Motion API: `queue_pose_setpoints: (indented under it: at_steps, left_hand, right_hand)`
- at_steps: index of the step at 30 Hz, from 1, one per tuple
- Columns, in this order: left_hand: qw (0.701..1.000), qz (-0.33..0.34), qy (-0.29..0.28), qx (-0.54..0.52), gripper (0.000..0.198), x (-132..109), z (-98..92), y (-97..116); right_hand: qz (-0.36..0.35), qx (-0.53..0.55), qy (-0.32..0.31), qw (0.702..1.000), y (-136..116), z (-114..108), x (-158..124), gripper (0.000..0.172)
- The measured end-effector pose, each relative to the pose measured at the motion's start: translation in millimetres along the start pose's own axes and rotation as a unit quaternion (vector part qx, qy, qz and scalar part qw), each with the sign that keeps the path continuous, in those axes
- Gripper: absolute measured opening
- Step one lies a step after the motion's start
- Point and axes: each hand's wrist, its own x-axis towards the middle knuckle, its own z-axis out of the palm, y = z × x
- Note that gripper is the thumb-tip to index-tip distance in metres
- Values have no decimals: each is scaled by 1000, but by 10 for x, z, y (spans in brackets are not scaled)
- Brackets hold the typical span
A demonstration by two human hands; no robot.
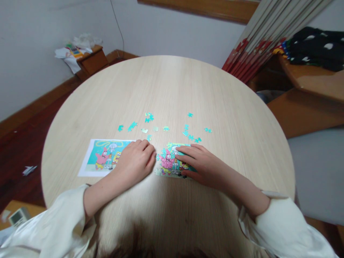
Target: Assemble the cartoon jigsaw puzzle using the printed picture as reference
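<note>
A partly assembled jigsaw puzzle (167, 163) with cartoon figures lies on the table in front of me. My right hand (197, 161) rests flat over its right part, fingers spread, covering some of the picture. Just off the puzzle's left edge is my left hand (139, 157), its fingers curled closed; whatever they may hold is hidden. That hand and wrist overlap the right part of a printed reference picture (100, 156) showing the same characters. Loose turquoise puzzle pieces (132, 126) are scattered beyond both hands, with more loose pieces (191, 137) above the right hand.
The round wooden table (172, 89) fills the middle of the view. Behind it are a wall and a red-and-white curtain (251, 50). A wooden chair (309, 96) with dark clothing stands at the right, and a small wooden stand (92, 62) with papers at the back left.
</note>
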Motion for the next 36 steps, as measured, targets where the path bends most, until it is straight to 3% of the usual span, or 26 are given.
queue_pose_setpoints:
  at_steps: [12,36]
  left_hand:
    - [1000,5,16,3,29,-5,9,-1]
    - [1000,-9,-14,8,29,6,2,21]
  right_hand:
    - [3,-3,-2,1000,2,7,0,33]
    - [2,-6,-4,1000,17,18,-2,33]
